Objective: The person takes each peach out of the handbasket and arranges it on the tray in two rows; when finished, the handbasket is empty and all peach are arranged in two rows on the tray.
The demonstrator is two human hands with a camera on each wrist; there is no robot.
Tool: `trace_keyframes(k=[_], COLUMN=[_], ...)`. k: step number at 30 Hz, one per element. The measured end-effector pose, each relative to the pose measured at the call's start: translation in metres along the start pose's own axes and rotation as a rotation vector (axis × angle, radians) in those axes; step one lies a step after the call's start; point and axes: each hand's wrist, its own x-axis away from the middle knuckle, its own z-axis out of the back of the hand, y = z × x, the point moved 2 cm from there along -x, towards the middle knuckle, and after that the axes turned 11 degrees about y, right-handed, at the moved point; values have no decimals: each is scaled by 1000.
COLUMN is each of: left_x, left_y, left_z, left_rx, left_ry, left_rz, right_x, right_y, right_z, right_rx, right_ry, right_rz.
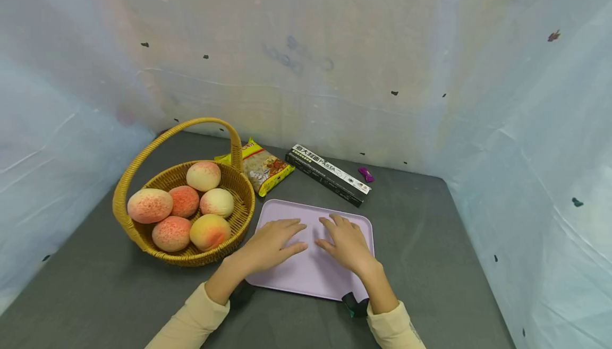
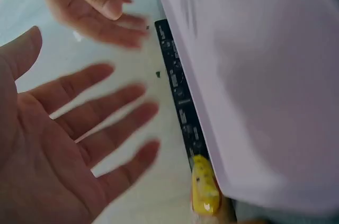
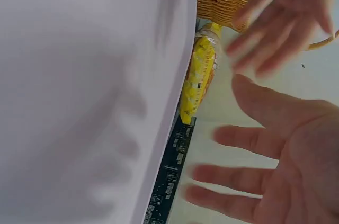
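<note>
Hands [image 1: 271, 245] [image 1: 348, 245]: spread-fingered above lilac tray [image 1: 306, 277], hiding part | fingertips [image 2: 148, 151] blurred in wrist views

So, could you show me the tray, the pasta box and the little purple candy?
Tray [image 1: 306, 273], head view: bare flat surface, toward the near edge.
Pasta box [image 1: 330, 171], head view: middle of its long top face.
Purple candy [image 1: 366, 174], head view: middle of its wrapper.

Table [image 1: 421, 243]: dark gray, laid out before us.
Tray [image 1: 311, 277]: pale lilac, flat near the middle.
Basket [image 1: 241, 189]: woven, arch-handled, standing left.
Packet [image 1: 264, 167]: yellow-edged, lying behind the tray.
Pasta box [image 1: 330, 175]: black-and-white, slanted beside the packet.
Sweet [image 1: 365, 174]: purple-wrapped, near the box.
</note>
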Motion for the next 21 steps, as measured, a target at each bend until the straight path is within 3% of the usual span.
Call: trace_keyframes(k=[3,10,17,21], left_x=[12,47,100,132], left_y=[-1,-10,-23,-31], left_z=[13,50,82,101], left_rx=[103,189,230,196], left_ry=[49,260,368,412], left_rz=[25,121,276,374], right_x=[0,2,6,6], right_y=[0,2,7,10], right_z=[1,2,2,3], right_rx=[-45,-55,-75,-87], right_ry=[4,-55,-63,-74], right_rz=[27,36,42,29])
